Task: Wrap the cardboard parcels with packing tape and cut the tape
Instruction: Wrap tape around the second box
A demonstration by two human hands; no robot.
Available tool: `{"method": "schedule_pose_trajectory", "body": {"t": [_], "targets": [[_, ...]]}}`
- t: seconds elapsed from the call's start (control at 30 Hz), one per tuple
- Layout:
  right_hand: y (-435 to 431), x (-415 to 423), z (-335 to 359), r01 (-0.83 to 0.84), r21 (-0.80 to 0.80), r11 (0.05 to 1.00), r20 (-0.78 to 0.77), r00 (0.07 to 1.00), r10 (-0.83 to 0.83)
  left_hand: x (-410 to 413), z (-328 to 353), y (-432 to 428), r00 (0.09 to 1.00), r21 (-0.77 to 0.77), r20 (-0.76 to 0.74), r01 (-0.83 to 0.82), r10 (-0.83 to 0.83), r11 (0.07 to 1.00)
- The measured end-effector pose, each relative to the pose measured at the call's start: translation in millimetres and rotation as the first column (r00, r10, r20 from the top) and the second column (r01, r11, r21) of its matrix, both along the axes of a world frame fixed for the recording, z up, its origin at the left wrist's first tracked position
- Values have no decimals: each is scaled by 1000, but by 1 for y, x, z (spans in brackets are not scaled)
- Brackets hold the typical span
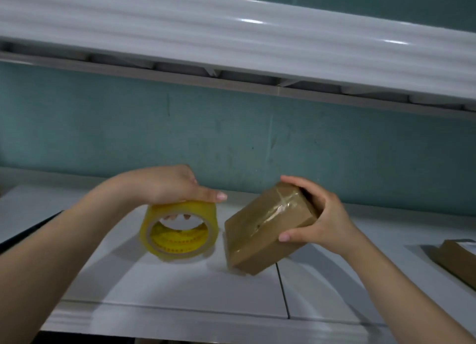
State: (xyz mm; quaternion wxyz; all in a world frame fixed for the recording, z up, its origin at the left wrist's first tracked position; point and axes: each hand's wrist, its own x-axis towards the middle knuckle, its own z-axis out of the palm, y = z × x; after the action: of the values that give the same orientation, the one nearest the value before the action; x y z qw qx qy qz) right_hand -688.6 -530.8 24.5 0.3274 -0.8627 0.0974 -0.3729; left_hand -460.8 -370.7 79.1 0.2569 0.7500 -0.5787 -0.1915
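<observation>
Two parcels show in the head view, the only view I have. My right hand point(319, 215) clamps the first parcel point(265, 228) by its far end, thumb on the near side and fingers curled over the top edge. It holds the box tilted, high end toward 1 o'clock. The low near corner is touching the white table point(180, 287) or just above it; I cannot tell which. A glossy tape strip point(278, 210) runs along the upper face and crosses another band near my fingers, so I judge that at least one pass round this parcel is done.

Just beside the parcel, at its 9 o'clock, the yellow tape roll point(180, 230) stands on edge at the table surface. My left hand point(170, 186) grips it from above, thumb lying along the top of the roll and fingers hooked through the core. I cannot tell whether a length of tape joins the roll to the parcel, as no film shows in the gap between them. No cutter is in view, so I cannot say whether the cut is made.

The second parcel point(458, 256) lies flat at 4 o'clock of the first, well apart, cropped by the picture's right edge. Whether it is taped I cannot make out; it may be what is left. A white shelf point(231, 47) runs overhead at 12 o'clock.
</observation>
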Motion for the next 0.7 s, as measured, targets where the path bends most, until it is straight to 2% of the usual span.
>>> {"method": "schedule_pose_trajectory", "body": {"t": [0.1, 0.2, 0.4, 0.57, 0.7], "targets": [[-2, 3, -19, -7, 131, 991, 119, 993, -9, -4, 1, -7, 957, 121, 279, -113, 75, 986], [-2, 6, -44, -34, 261, 965, 157, 988, -8, -7, -16, -21, 884, 111, 450, -194, 125, 975], [-11, 0, -55, -9, 353, 935, 91, 996, -25, -10, -35, -44, 943, 308, 332, -124, 16, 943], [-16, -11, -63, 17, 388, 922, 12, 1000, -24, -21, -27, -61, 896, 388, 437, -107, -81, 915], [-19, -23, -73, 26, 398, 917, -28, 999, -16, -25, -23, -68, 874, 372, 472, -78, -117, 925]]}}
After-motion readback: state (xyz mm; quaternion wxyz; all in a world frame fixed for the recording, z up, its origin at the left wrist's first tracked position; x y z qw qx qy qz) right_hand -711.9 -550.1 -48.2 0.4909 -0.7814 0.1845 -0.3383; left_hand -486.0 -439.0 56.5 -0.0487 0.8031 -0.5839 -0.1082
